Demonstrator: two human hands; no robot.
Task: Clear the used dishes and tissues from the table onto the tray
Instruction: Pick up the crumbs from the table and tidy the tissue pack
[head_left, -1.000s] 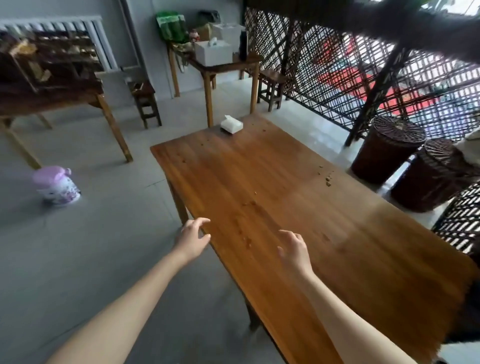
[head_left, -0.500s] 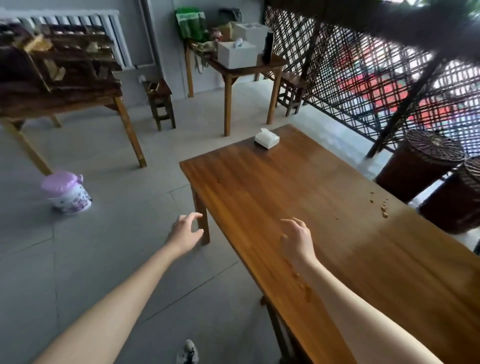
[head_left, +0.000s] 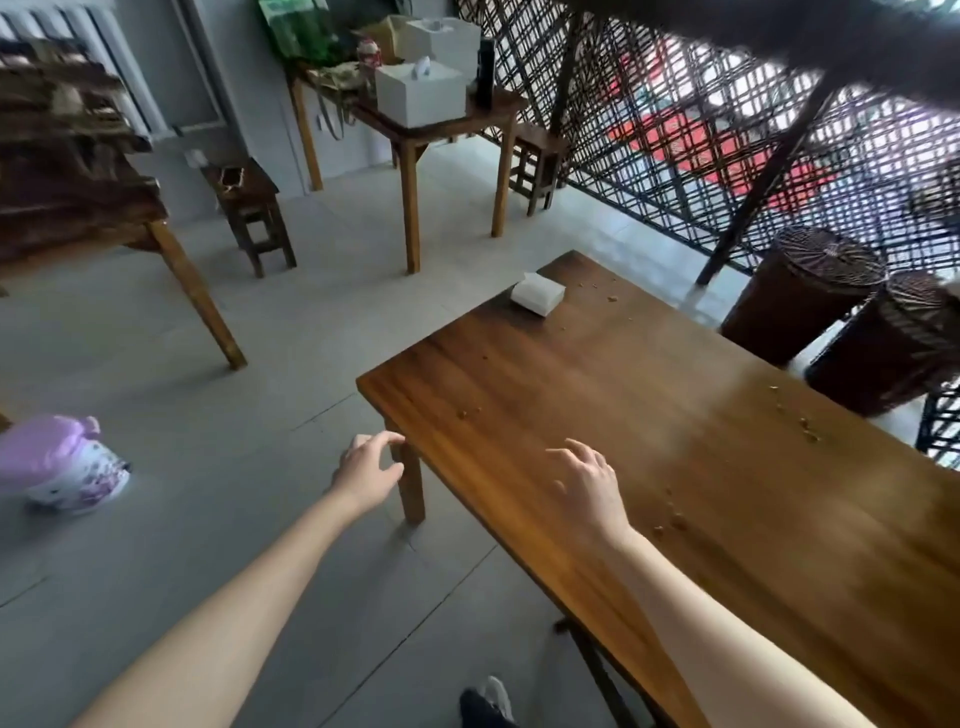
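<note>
A: Hands, status?

B: Your left hand (head_left: 366, 470) is off the table (head_left: 675, 493), over the floor just beside the near-left corner leg (head_left: 411, 488). Its fingers are loosely curled with the thumb apart, and there's nothing in it. Your right hand (head_left: 589, 483) is over the tabletop close to the left edge, fingers spread and slack, also empty. Can't tell if it touches the wood.

A: Where's the tissue?

B: The white tissue pack (head_left: 537, 294) lies flat at the table's far end, near the far-left corner. It's well apart from both hands, ahead of them and roughly between their lines. Only bare wood and a few specks lie between your right hand and the pack.

A: Anything else on top?

B: Crumbs (head_left: 808, 428). There's a cluster by the right edge, a few just right of your right wrist, and some near the pack.

A: Around the table?

B: A pink-lidded bin (head_left: 67, 462) sits on the floor to your left. Two wicker baskets (head_left: 810, 291) stand past the right edge. Beyond the far end is a side table (head_left: 415, 135) with a white tissue box (head_left: 420, 93) on it. Your shoe (head_left: 491, 699) shows at the bottom.
</note>
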